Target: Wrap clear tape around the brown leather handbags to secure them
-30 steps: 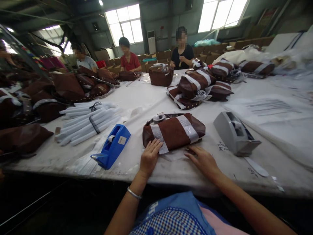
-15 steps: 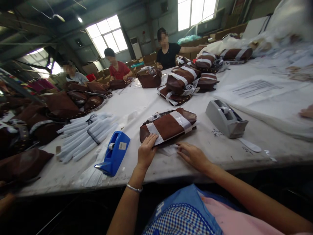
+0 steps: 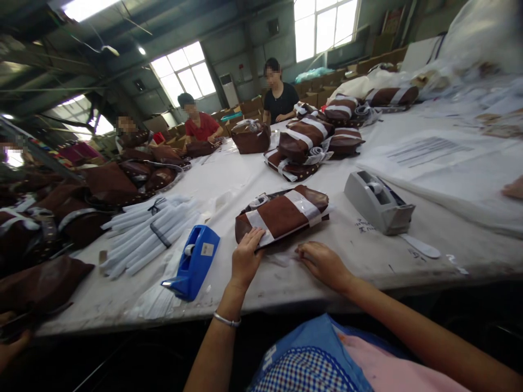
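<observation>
A brown leather-look bag [image 3: 281,213] with two white wrapped bands lies on the table in front of me. My left hand [image 3: 247,251] holds its near left edge, with the fingers over the left white band. My right hand [image 3: 322,262] is just right of the bag's near edge, its fingers curled and pinched together. A thin, crumpled piece of clear film [image 3: 281,258] lies between my hands and runs to the right fingertips. A blue tape dispenser [image 3: 198,267] stands left of my left hand, and a grey tape dispenser [image 3: 378,201] is beyond my right hand.
White paper rolls [image 3: 139,239] tied with dark bands lie at the left. Brown bags [image 3: 306,133] with white bands are piled farther back, and more bags [image 3: 106,182] heap up at left. Several people sit across the table. A plastic sheet [image 3: 457,174] covers the right.
My hands and the bag stay nearly in place while the view shifts slightly. The person in black across the table has drawn an outstretched arm back in.
</observation>
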The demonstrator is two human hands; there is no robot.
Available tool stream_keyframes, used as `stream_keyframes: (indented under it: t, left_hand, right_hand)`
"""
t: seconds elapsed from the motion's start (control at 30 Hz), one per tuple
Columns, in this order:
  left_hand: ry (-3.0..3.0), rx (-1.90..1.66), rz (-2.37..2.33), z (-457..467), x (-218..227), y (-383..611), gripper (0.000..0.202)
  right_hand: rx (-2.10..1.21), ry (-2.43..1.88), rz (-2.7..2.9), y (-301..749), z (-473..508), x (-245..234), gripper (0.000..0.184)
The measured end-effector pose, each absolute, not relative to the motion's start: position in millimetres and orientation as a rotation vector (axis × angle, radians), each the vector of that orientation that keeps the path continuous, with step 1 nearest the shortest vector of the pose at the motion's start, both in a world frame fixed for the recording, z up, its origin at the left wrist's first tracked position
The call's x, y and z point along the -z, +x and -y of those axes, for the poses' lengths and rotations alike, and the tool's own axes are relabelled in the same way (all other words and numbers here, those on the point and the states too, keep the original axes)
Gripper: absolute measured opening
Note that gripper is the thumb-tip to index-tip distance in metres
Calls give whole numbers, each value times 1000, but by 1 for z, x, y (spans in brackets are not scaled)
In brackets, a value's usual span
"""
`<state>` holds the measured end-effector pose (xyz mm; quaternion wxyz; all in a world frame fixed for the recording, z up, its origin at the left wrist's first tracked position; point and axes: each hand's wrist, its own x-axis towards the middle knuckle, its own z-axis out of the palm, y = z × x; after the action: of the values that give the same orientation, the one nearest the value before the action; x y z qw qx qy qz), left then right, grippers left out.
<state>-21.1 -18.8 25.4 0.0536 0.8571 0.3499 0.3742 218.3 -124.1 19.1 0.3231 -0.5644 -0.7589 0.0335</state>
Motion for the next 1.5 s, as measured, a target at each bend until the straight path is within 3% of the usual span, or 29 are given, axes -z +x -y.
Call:
stream_keyframes:
  t: [0.2, 0.33, 0.57, 1.03, 1.5]
  left_hand:
    - [2629, -1190, -1057, 22, -21, -20, 53]
    - [2659, -1232, -1031, 26, -13, -18, 54]
    - [2699, -1238, -1031, 31, 2, -17, 56]
    - [2740, -1329, -1030, 30, 13, -16, 62]
    - [2910, -1323, -962, 32, 21, -21, 41]
  right_hand:
    - [35, -1010, 2200, 210, 155, -18, 28]
    - [1, -932, 2284, 206, 154, -10, 43]
    - [-40, -1025, 2350, 209, 135, 8, 25]
    - [-66, -777, 2433, 212, 146, -2, 30]
    - [-140, -805, 2509, 206, 148, -5, 27]
